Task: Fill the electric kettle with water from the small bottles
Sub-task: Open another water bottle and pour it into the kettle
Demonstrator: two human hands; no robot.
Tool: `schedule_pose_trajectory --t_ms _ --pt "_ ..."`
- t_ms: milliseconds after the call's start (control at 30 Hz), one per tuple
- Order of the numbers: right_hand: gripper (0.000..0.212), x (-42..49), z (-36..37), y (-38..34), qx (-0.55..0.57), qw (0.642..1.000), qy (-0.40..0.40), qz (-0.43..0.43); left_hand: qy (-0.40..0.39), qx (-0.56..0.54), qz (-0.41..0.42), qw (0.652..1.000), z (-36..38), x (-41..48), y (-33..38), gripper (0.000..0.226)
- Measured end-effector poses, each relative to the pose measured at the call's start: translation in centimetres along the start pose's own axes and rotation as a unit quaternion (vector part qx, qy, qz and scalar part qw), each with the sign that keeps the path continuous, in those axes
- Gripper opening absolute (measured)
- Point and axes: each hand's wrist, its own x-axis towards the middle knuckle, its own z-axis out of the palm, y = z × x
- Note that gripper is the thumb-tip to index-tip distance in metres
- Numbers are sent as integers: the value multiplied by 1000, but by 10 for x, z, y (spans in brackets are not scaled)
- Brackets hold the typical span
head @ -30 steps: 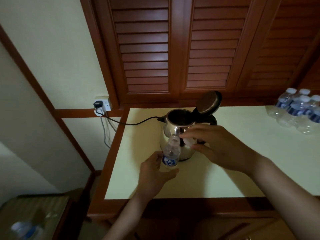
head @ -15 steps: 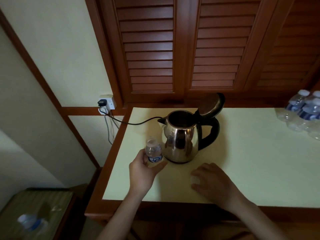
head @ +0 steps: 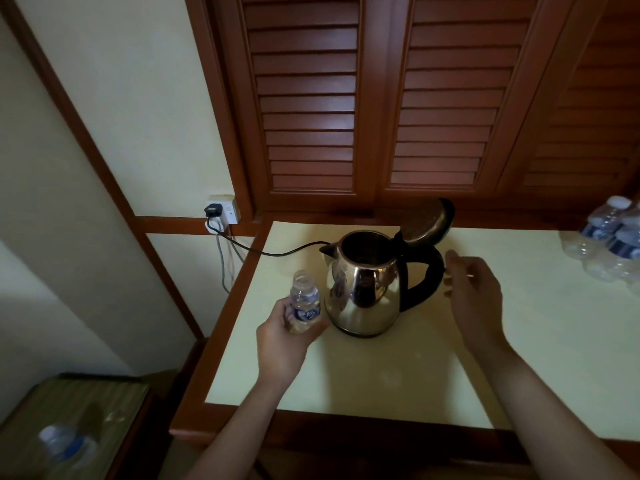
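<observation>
A steel electric kettle (head: pixel 363 292) stands on the pale yellow table (head: pixel 519 341), its lid (head: pixel 427 223) tipped open and its black handle pointing right. My left hand (head: pixel 284 337) grips a small clear water bottle (head: pixel 304 303) with a blue label, upright and uncapped, just left of the kettle. My right hand (head: pixel 474 292) hovers beside the kettle's handle with fingers loosely spread and holds nothing. I cannot tell whether its fingertips touch the handle.
Several more small bottles (head: pixel 609 240) stand at the table's right edge. A black cord (head: pixel 277 251) runs from the kettle to a wall socket (head: pixel 221 211). Louvred wooden doors rise behind. Another bottle (head: pixel 62 445) lies on a low stand at the lower left.
My right hand took the cap off the bottle, lowered to the table's front, then rose to the kettle's handle. My left hand shifted the bottle to the kettle's left.
</observation>
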Motion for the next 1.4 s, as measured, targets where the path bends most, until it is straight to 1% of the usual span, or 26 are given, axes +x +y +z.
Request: schedule_pose_trajectory --t_ms 200,333,400,567,767,867,1033,1100,1133,1167,1200,1233,1267,1300,1333,1367,1400 --pt "30 10 8 -8 -1 1000 -4 -6 -4 5 10 1000 -1 -3 -4 49" --pt "27 10 9 -4 -2 1000 2 -3 1 15 26 1000 -2 -2 -3 45" --pt "27 10 8 -1 -6 1000 3 -5 7 18 41 999 -5 -1 0 44" --pt "26 11 8 5 -4 1000 -2 1 14 49 103 993 -21 15 19 50" --pt "21 14 11 5 11 999 -29 -9 17 121 187 975 -48 54 53 55" --pt "19 15 11 7 22 999 -25 -16 20 163 224 961 -56 70 67 58" --pt "19 11 8 14 16 999 -23 -29 -2 220 280 935 -64 87 86 57" --pt "20 1 3 21 -8 999 -28 -33 -14 236 293 926 -64 92 91 56" --pt "24 -6 -1 29 -31 998 -40 -34 -16 244 299 922 -64 94 93 57" --pt "30 -16 -5 40 -63 996 -57 -38 -17 252 304 918 -63 95 94 57" --pt "38 -26 -9 56 -119 988 -77 -61 -17 259 308 915 -63 97 95 58" --pt "45 -35 -13 73 -194 969 -106 -106 -18 264 310 913 -62 99 96 58" --pt "50 -45 -16 89 -274 939 -138 -155 -19 267 311 912 -62 100 96 59" --pt "53 -51 -19 104 -326 909 -165 -199 -20 270 310 911 -61 102 95 60" --pt "52 -55 -21 113 -347 893 -184 -222 -21 273 308 911 -60 103 95 61" --pt "50 -60 -22 116 -347 890 -190 -225 -23 277 307 910 -60 104 94 62" --pt "48 -64 -21 115 -336 896 -187 -221 -26 282 310 908 -59 105 94 62"
